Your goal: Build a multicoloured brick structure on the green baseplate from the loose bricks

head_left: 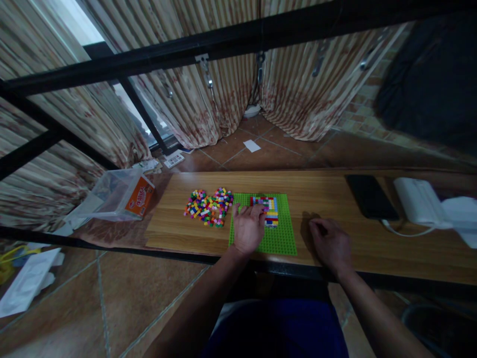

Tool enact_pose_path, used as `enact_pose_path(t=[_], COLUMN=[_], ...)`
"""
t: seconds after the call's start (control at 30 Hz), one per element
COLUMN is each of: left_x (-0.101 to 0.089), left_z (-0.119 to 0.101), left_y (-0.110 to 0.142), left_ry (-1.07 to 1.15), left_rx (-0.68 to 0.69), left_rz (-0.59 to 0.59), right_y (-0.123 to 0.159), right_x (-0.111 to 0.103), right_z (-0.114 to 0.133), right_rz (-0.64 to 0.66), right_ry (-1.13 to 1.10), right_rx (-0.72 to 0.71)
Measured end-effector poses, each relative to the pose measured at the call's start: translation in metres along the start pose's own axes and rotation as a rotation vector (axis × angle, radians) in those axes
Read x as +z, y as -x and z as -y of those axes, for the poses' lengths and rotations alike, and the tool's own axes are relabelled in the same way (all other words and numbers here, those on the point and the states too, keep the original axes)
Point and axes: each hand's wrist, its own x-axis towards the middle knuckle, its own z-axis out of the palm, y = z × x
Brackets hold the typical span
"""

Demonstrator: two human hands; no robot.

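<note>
A green studded baseplate [281, 243] lies on the wooden tabletop. On its upper middle sits a patch of small coloured building bricks [272, 218], partly covered by my left hand [248, 228]. That hand is closed over the plate, its fingertips pinched at the patch, where a small purple brick shows. Left of the plate spreads a pile of loose building bricks [206, 206] in many colours. My right hand [331, 243] rests on the wood to the right of the plate. Its thumb and forefinger are curled together, and whatever lies between them is hidden.
A black phone [370, 196] with a white cable lies at the right, beside a white box-shaped device [421, 201]. A clear plastic tub [117, 194] with an orange label lies at the left. A dark metal bar [223, 37] crosses above, before striped curtains [223, 109].
</note>
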Motion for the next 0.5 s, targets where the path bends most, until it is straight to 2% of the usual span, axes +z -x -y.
enact_pose_path(t=[0.5], left_x=[0.0048], left_z=[0.0067], left_y=[0.0074], left_ry=[-0.013], left_rx=[0.081], left_rz=[0.007], right_y=[0.0012], right_x=[0.0001], right_z=[0.0007], right_rz=[0.001], right_ry=[0.013], right_rx=[0.020])
